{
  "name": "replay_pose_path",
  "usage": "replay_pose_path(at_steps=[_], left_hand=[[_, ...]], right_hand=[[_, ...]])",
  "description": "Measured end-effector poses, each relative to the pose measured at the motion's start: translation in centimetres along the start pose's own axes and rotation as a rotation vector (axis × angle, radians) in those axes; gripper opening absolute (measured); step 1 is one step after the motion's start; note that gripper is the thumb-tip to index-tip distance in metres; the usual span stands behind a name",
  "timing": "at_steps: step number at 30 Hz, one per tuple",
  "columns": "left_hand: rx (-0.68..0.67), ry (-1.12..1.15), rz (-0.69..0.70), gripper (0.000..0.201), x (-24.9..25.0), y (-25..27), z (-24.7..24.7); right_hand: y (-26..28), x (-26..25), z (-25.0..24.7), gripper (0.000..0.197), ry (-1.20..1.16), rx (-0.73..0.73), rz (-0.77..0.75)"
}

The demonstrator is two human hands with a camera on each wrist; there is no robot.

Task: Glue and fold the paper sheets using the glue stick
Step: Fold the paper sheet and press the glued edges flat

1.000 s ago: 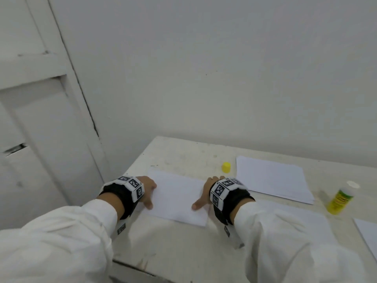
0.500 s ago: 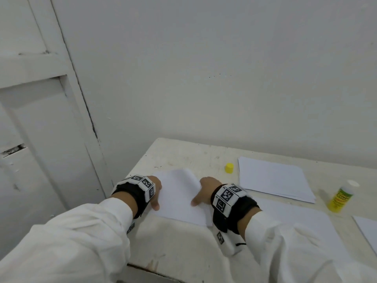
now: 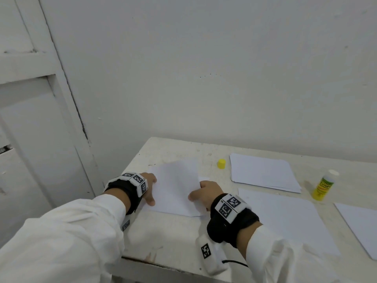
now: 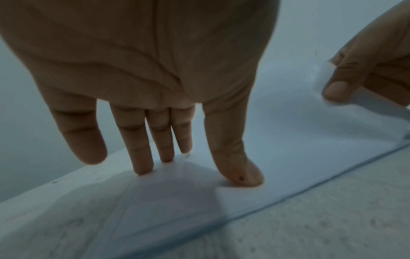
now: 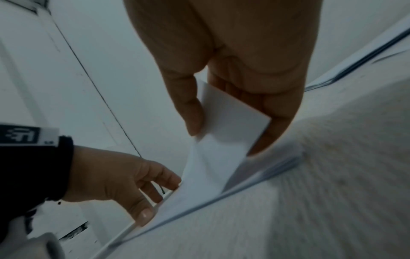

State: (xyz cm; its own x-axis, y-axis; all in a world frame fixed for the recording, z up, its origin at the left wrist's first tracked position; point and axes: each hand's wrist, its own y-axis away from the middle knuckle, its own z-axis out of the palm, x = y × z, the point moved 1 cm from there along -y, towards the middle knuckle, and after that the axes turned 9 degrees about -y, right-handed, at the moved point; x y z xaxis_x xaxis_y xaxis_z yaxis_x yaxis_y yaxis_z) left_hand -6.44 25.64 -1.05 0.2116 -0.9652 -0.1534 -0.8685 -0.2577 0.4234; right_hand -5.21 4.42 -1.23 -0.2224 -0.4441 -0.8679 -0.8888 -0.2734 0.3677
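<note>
A white sheet of paper (image 3: 175,188) lies near the left front corner of a worn white table (image 3: 175,237). The left hand (image 3: 148,186) is spread out, with its straight fingers (image 4: 142,154) pressing the left edge of the sheet down flat on the table; it holds nothing. The right hand (image 3: 206,194) pinches the right edge of the same sheet between its thumb (image 5: 188,105) and its bent fingers, and that edge is lifted up off the table and curls over toward the left. A small yellow cap (image 3: 221,164) sits on the table just past the sheet, a little to the right. Next to the cap, farther right, is a neat stack of white paper sheets (image 3: 263,172). In front of that stack lies another single white sheet (image 3: 285,219), flat on the table beside the right wrist. A yellow glue stick with a white top (image 3: 324,187) stands upright near the right end of the table, well apart from both hands. One more white paper corner (image 3: 361,223) shows at the right edge. Both arms wear white sleeves and black wrist bands.
</note>
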Motion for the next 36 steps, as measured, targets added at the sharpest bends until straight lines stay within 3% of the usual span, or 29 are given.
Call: replay_pose_path(at_steps=[2,4,7,10,12,14,17,21,24,29,32,34,36], left_hand=[[0.047,0.106,-0.049,0.118,-0.5,0.1,0.3],[0.069,0.217,-0.091,0.142,-0.9,0.3,0.5],[0.047,0.405,-0.125,0.145,-1.9,0.8,0.2],[0.076,0.646,-0.099,0.124,-3.4,0.6,-0.2],[0.117,0.715,-0.097,0.081,-4.3,0.4,0.1],[0.159,0.778,-0.095,0.025,-4.7,0.6,0.4],[0.149,0.942,-0.098,0.04,-4.7,0.6,1.1],[0.175,1.155,-0.044,0.025,-3.3,1.8,-0.4],[0.248,1.159,-0.001,0.035,-0.1,2.8,-2.1],[0.184,1.012,0.228,0.016,8.8,4.2,-3.6],[0.104,0.915,0.292,0.034,14.0,5.0,-3.4],[0.021,0.844,0.333,0.046,16.8,5.3,-3.1],[-0.035,0.8,0.351,0.048,18.9,5.4,-2.7]], right_hand=[[0.6,0.0,0.3,0.019,0.009,-0.045,-0.002],[0.9,-0.3,0.6,0.009,0.015,-0.085,-0.007],[1.3,-0.7,0.8,0.019,0.025,-0.153,-0.002],[1.6,-0.7,0.8,0.009,0.019,-0.155,0.044],[1.5,-0.6,0.6,0.008,-0.04,-0.124,0.072],[1.0,-0.3,0.4,0.031,-0.111,-0.117,0.076],[0.4,0.2,0.2,0.038,-0.203,-0.074,0.079],[0.9,-0.1,-1.5,0.027,-0.285,0.087,0.054],[2.0,0.4,-4.7,0.022,-0.406,0.124,0.123],[4.9,3.8,-12.4,0.039,-0.397,0.219,0.155],[6.4,6.5,-16.7,0.036,-0.331,0.319,0.169],[7.5,7.9,-19.0,0.024,-0.243,0.352,0.196],[8.2,9.1,-20.9,0.017,-0.131,0.366,0.238]])
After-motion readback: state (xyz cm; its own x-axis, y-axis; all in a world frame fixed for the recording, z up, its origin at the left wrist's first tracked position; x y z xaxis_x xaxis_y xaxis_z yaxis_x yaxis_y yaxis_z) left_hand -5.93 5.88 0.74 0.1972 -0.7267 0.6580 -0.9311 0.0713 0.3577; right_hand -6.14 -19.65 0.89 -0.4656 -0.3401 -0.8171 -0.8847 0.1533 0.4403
